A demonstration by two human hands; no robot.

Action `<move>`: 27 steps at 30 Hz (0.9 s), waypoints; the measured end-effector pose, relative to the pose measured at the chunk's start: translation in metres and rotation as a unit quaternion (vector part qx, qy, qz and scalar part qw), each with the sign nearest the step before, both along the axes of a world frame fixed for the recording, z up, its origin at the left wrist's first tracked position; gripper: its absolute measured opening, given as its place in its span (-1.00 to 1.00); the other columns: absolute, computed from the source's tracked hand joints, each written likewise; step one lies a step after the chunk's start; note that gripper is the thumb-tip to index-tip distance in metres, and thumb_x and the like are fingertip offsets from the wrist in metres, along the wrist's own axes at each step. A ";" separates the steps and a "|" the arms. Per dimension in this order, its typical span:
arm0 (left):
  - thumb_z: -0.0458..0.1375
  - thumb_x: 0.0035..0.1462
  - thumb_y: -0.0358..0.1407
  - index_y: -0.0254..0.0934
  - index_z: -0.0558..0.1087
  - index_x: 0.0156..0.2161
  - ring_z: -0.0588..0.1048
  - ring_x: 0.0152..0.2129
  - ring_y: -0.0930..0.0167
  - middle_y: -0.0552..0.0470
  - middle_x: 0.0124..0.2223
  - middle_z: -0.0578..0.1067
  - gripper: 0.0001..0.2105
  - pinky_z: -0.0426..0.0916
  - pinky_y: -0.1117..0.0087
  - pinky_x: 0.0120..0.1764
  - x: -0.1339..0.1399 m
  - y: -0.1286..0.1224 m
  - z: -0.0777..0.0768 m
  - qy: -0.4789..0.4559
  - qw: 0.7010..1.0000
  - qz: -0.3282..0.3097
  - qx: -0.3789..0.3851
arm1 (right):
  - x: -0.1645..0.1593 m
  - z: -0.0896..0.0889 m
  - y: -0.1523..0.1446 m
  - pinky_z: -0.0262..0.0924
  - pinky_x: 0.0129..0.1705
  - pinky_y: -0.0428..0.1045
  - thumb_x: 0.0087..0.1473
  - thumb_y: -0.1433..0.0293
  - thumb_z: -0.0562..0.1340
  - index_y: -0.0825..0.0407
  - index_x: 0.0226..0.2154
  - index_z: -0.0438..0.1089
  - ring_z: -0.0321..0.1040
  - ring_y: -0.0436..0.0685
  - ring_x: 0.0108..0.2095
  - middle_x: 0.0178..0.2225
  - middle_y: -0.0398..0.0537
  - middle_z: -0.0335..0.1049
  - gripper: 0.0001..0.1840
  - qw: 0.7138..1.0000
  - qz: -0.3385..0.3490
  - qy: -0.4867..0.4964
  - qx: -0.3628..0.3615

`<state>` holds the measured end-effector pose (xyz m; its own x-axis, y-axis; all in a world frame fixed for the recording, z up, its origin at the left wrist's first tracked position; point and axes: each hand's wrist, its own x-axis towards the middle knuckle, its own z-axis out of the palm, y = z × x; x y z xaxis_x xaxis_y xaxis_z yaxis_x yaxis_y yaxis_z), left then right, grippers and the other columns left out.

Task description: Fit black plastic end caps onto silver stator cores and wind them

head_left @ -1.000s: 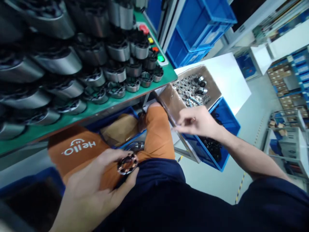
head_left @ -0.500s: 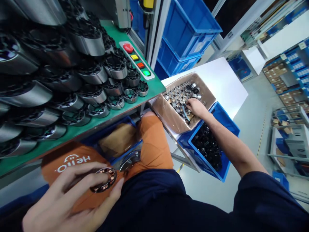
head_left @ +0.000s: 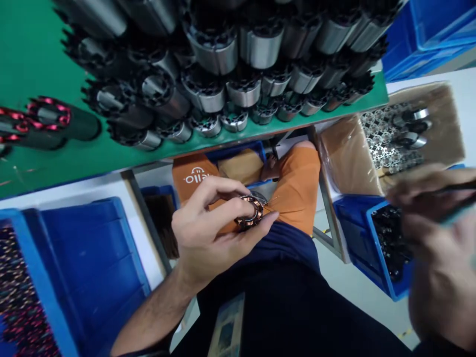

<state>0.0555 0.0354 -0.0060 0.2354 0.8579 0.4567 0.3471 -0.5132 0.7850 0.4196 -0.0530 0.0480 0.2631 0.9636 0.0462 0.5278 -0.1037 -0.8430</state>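
Note:
My left hand [head_left: 211,233] is closed around a small ring-shaped motor stator [head_left: 256,212] with copper windings, above my lap. A finger reaches into its centre, and the thumb supports it from the lower side. At the right edge, my right hand [head_left: 431,233] is smeared by motion, its fingers wrapped round a tool with a teal handle [head_left: 457,214] and a dark part. What kind of tool it is cannot be made out. That hand passes in front of the blue bin of black parts [head_left: 357,228] and the near corner of a carton [head_left: 345,153].
Rows of metal stator cores [head_left: 262,47] stand on the green bench [head_left: 48,166] ahead. Red-wound stators [head_left: 50,116] are at its left. Metal rings [head_left: 386,134] lie inside the carton. Blue bins [head_left: 89,248] stand at lower left; one holds many small coloured parts.
My view has swung left. My right hand has come out of the carton, bringing the teal-handled tool towards me. My left hand still holds the stator.

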 end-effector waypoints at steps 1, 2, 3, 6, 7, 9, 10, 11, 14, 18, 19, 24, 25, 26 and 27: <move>0.68 0.31 -0.29 -0.14 0.61 -0.22 0.69 -0.25 0.41 0.06 -0.09 0.69 -0.71 0.69 0.33 -0.20 -0.004 -0.002 0.001 -0.002 1.000 0.005 0.002 | -0.027 -0.005 -0.002 0.48 -0.22 0.35 0.28 0.14 0.57 -0.46 0.06 0.77 0.50 0.44 -0.16 -0.18 0.04 0.52 -0.70 0.997 0.070 -0.005 -0.005; 0.68 0.30 -0.30 -0.13 0.62 -0.22 0.69 -0.25 0.40 0.06 -0.09 0.70 -0.70 0.69 0.33 -0.20 -0.008 -0.005 0.002 -0.003 1.000 0.010 0.004 | -0.052 -0.012 -0.003 0.51 -0.23 0.33 0.28 0.27 0.52 -0.46 0.19 0.77 0.53 0.40 -0.20 -0.16 0.02 0.57 -0.54 0.992 0.125 -0.001 -0.035; 0.69 0.29 -0.29 -0.12 0.63 -0.21 0.70 -0.26 0.39 0.07 -0.09 0.71 -0.70 0.70 0.32 -0.21 -0.013 -0.007 0.003 -0.005 1.000 0.015 0.008 | -0.076 -0.020 -0.003 0.55 -0.22 0.29 0.29 0.37 0.45 -0.51 0.36 0.71 0.56 0.36 -0.21 -0.15 -0.02 0.59 -0.33 0.981 0.184 0.015 -0.055; 0.69 0.31 -0.28 -0.12 0.64 -0.21 0.71 -0.25 0.39 0.05 -0.09 0.72 -0.71 0.72 0.32 -0.20 -0.030 -0.015 0.004 0.001 0.999 0.039 0.008 | -0.126 -0.042 0.003 0.63 -0.06 0.23 0.34 0.52 0.30 -0.58 0.71 0.35 0.61 0.30 -0.09 -0.02 -0.06 0.60 0.05 0.944 0.305 0.083 -0.092; 0.68 0.33 -0.28 -0.12 0.64 -0.21 0.72 -0.24 0.39 0.04 -0.08 0.72 -0.72 0.73 0.32 -0.19 -0.036 -0.018 0.004 0.008 0.999 0.047 0.002 | -0.136 -0.047 0.006 0.64 -0.01 0.23 0.35 0.53 0.28 -0.57 0.75 0.29 0.59 0.29 -0.05 0.01 -0.05 0.58 0.08 0.937 0.323 0.097 -0.095; 0.69 0.33 -0.29 -0.13 0.65 -0.20 0.73 -0.21 0.40 0.03 -0.07 0.71 -0.73 0.75 0.35 -0.15 -0.046 -0.026 0.003 0.014 0.998 0.063 -0.007 | -0.148 -0.053 0.013 0.63 0.05 0.22 0.37 0.55 0.28 -0.54 0.76 0.27 0.56 0.28 -0.03 0.04 -0.04 0.56 0.09 0.930 0.337 0.108 -0.098; 0.69 0.33 -0.29 -0.13 0.66 -0.19 0.73 -0.21 0.41 0.03 -0.06 0.71 -0.73 0.75 0.36 -0.14 -0.050 -0.030 0.003 0.014 0.997 0.071 -0.010 | -0.151 -0.053 0.016 0.63 0.06 0.21 0.37 0.56 0.28 -0.54 0.76 0.28 0.54 0.27 -0.03 0.04 -0.05 0.56 0.09 0.928 0.344 0.108 -0.098; 0.68 0.33 -0.28 -0.14 0.65 -0.20 0.73 -0.21 0.43 0.03 -0.06 0.70 -0.73 0.74 0.38 -0.16 -0.053 -0.033 0.002 0.010 0.997 0.079 -0.011 | -0.153 -0.053 0.020 0.62 0.06 0.20 0.36 0.57 0.28 -0.53 0.76 0.29 0.52 0.26 -0.04 0.03 -0.05 0.55 0.10 0.925 0.351 0.106 -0.100; 0.65 0.37 -0.27 -0.14 0.61 -0.23 0.71 -0.25 0.45 0.06 -0.07 0.69 -0.71 0.70 0.39 -0.22 -0.059 -0.042 0.000 0.007 0.995 0.099 -0.019 | -0.159 -0.048 0.029 0.59 0.03 0.17 0.32 0.60 0.28 -0.45 0.74 0.35 0.48 0.24 -0.07 0.01 -0.05 0.54 0.09 0.917 0.372 0.099 -0.100; 0.65 0.36 -0.27 -0.14 0.60 -0.21 0.71 -0.24 0.46 0.07 -0.08 0.70 -0.72 0.66 0.42 -0.23 -0.064 -0.047 -0.007 0.003 0.993 0.122 -0.002 | -0.169 -0.045 0.033 0.56 -0.04 0.10 0.27 0.63 0.27 -0.38 0.72 0.41 0.45 0.19 -0.13 -0.03 -0.08 0.57 0.09 0.915 0.387 0.080 -0.080; 0.67 0.33 -0.24 -0.16 0.60 -0.23 0.70 -0.26 0.47 0.07 -0.10 0.70 -0.70 0.62 0.44 -0.27 -0.065 -0.047 -0.009 -0.011 0.991 0.129 0.019 | -0.171 -0.046 0.033 0.54 -0.08 0.07 0.25 0.64 0.27 -0.37 0.72 0.42 0.43 0.17 -0.16 -0.06 -0.10 0.57 0.10 0.916 0.388 0.074 -0.073; 0.66 0.32 -0.22 -0.15 0.59 -0.24 0.70 -0.27 0.42 0.03 -0.12 0.69 -0.69 0.61 0.39 -0.30 -0.071 -0.051 -0.014 -0.025 0.989 0.145 0.022 | -0.178 -0.053 0.034 0.46 -0.22 -0.01 0.22 0.68 0.28 -0.34 0.67 0.50 0.39 0.09 -0.28 -0.15 -0.16 0.59 0.09 0.919 0.385 0.067 -0.054; 0.65 0.33 -0.22 -0.15 0.59 -0.24 0.70 -0.26 0.41 0.03 -0.12 0.69 -0.70 0.63 0.38 -0.28 -0.072 -0.053 -0.014 -0.023 0.989 0.146 0.013 | -0.180 -0.055 0.034 0.47 -0.22 -0.02 0.23 0.69 0.29 -0.35 0.66 0.52 0.42 0.08 -0.29 -0.13 -0.17 0.65 0.08 0.919 0.384 0.067 -0.050; 0.65 0.34 -0.21 -0.15 0.59 -0.24 0.70 -0.26 0.41 0.03 -0.11 0.69 -0.70 0.63 0.38 -0.27 -0.072 -0.053 -0.015 -0.023 0.989 0.145 0.009 | -0.182 -0.057 0.035 0.50 -0.20 -0.03 0.24 0.69 0.29 -0.37 0.64 0.54 0.47 0.06 -0.28 -0.09 -0.18 0.72 0.06 0.920 0.383 0.070 -0.045; 0.65 0.33 -0.20 -0.15 0.59 -0.25 0.69 -0.27 0.42 0.03 -0.12 0.69 -0.69 0.62 0.38 -0.28 -0.073 -0.054 -0.016 -0.028 0.989 0.145 0.012 | -0.184 -0.058 0.036 0.54 -0.16 -0.03 0.25 0.70 0.29 -0.37 0.61 0.58 0.55 0.06 -0.25 -0.02 -0.19 0.79 0.04 0.921 0.382 0.073 -0.040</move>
<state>-0.0171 -0.0187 -0.0216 -0.0446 0.8743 0.4834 0.4394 -0.4174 0.7954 0.2357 -0.0169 -0.0102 -0.4941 0.8693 -0.0160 0.3547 0.1848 -0.9165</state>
